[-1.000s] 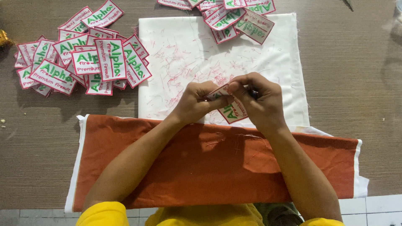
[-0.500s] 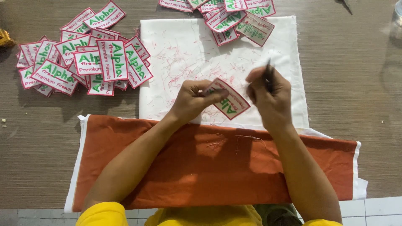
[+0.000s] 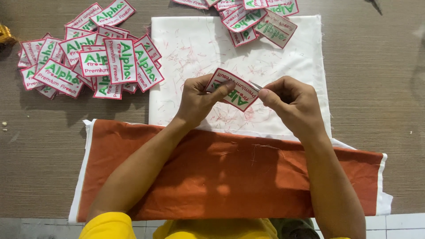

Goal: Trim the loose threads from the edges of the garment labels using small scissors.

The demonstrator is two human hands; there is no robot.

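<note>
Both hands [image 3: 248, 99] on one embroidered patch [image 3: 234, 90]

I note the embroidered patch [image 3: 233, 88] pinched in my left hand [image 3: 199, 99] is stitched cloth, matt, with a raised red border. At my right hand [image 3: 292, 104], a thin metal tool tip [image 3: 255, 86] glints. Beneath both hands, white cloth [image 3: 199, 48], thread-littered; nearer me, matt rust-orange fabric [image 3: 221, 177]; the tabletop [image 3: 389, 88] looks woven and coarse.

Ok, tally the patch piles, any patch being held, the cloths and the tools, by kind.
2 patch piles: left pile, top pile
1 patch, in left hand
2 cloths: white cloth, orange cloth
1 small metal tool, in right hand
Total: 6
</note>
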